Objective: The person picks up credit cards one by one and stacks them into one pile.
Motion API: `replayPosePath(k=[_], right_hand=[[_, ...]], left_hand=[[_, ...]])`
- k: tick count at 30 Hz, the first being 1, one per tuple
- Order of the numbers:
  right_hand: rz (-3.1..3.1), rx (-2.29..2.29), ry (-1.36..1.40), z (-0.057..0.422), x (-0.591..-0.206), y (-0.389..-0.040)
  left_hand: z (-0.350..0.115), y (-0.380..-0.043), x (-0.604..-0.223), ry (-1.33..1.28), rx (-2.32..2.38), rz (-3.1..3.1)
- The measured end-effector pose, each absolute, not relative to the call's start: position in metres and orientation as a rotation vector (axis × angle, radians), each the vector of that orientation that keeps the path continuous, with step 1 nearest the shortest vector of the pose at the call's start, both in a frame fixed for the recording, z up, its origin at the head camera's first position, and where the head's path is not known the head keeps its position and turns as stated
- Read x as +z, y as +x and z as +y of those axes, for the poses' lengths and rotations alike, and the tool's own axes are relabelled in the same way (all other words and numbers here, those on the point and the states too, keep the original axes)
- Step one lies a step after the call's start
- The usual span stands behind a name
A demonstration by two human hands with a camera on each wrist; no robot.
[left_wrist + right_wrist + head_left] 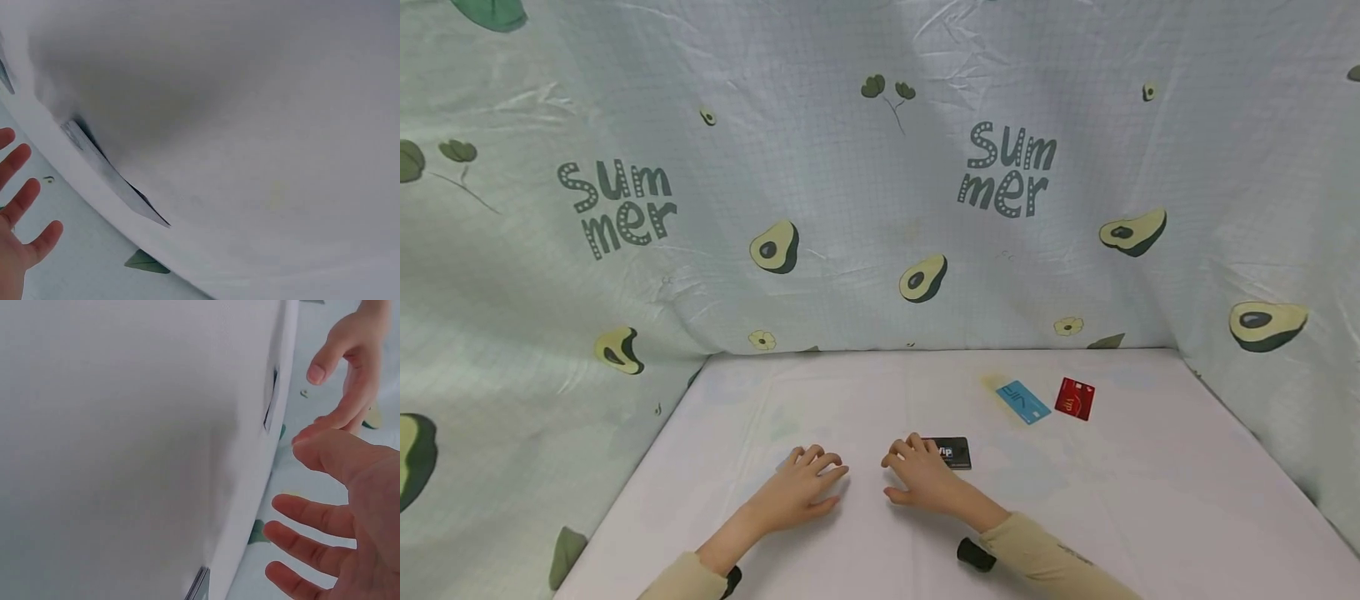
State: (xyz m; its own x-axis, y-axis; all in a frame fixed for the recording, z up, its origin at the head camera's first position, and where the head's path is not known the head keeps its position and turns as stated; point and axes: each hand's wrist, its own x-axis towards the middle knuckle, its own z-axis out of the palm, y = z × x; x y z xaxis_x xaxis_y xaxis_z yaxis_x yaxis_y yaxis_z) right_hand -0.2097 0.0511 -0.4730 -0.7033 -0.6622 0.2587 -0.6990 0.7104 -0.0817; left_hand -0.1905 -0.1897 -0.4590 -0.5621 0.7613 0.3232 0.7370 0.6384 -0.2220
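Note:
My left hand (801,490) hovers over the table's left middle, fingers spread and slightly bent, holding nothing. A thin, pale, flat piece (112,178) like a card lies near it in the left wrist view; in the head view the hand hides most of it. To the right, my right hand (925,479) is held the same way, with nothing between its fingers. Just beyond its knuckles lies a black VIP card (955,452), partly covered by the hand; its edge looks thick, like several cards stacked. Both palms face inward, with a gap between them.
Farther back on the right lie a blue VIP card (1023,402) and a red VIP card (1075,399), side by side and apart. A white cloth covers the table (1150,500). Curtains (850,167) printed with avocados enclose the back and sides.

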Motion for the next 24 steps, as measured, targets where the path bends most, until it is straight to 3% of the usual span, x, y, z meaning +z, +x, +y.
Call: replayPosePath(k=[24], right_hand=[[-2.685,0.034,1.287,0.0,-0.468,-0.208]], left_hand=[[-0.254,-0.215,-0.469,-0.983,-0.038,-2.598]])
